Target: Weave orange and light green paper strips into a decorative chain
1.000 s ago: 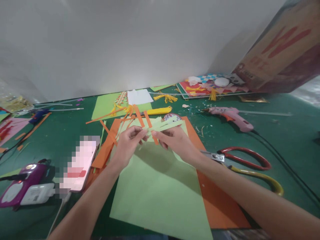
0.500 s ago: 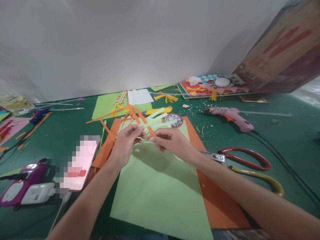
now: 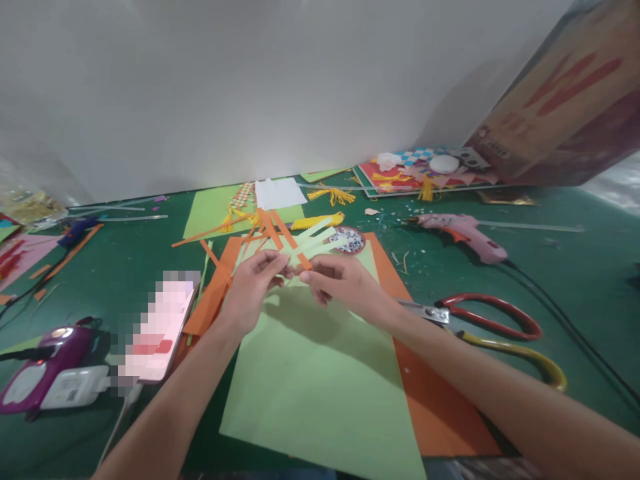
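Between my hands several orange paper strips (image 3: 285,230) cross several pale green paper strips (image 3: 320,241), held up over a pale green sheet (image 3: 320,380). My left hand (image 3: 263,273) pinches the crossing strips from the left, thumb against the fingers. On the other side my right hand (image 3: 340,277) grips the lower end of an orange strip between thumb and forefinger. The hidden fingertips leave unclear how the strips interlace. Beneath the green sheet lies an orange sheet (image 3: 440,413), and loose orange strips (image 3: 216,260) lie to the left.
Right of my arms are large scissors (image 3: 440,313) with red and yellow handles and a pink glue gun (image 3: 460,233) with its cord. A yellow cutter (image 3: 320,221) and a round patterned piece (image 3: 349,240) lie behind the strips. Left are a phone (image 3: 160,333) and a purple device (image 3: 55,363).
The orange strip in my right hand has shifted slightly, and the green strips beside it sit a little differently. Both hands stay in nearly the same place.
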Demonstrator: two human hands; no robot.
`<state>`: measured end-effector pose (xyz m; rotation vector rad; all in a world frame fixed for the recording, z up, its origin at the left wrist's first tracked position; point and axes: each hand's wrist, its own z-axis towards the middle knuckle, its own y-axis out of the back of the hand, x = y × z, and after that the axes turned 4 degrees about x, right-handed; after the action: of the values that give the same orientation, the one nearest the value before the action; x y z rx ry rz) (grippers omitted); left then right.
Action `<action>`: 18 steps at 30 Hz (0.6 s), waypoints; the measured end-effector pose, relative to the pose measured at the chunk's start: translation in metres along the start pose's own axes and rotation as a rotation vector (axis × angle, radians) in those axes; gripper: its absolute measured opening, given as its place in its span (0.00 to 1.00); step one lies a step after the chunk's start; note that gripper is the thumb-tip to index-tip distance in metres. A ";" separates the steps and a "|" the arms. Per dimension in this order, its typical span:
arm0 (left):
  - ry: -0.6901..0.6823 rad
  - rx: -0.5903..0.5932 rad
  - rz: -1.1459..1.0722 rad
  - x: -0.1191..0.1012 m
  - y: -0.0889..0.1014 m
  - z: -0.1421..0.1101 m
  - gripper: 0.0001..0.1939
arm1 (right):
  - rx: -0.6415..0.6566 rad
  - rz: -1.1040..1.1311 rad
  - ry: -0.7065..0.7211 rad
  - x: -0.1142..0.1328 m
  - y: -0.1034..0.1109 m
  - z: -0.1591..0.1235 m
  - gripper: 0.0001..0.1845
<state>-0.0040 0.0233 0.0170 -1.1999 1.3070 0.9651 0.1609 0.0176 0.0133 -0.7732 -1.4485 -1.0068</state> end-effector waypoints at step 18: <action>0.002 0.058 0.035 -0.001 -0.002 -0.002 0.11 | -0.018 0.041 -0.030 -0.001 -0.001 0.001 0.21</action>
<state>-0.0023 0.0214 0.0185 -1.1371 1.3528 0.9444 0.1602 0.0178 0.0119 -0.8308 -1.4450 -0.9824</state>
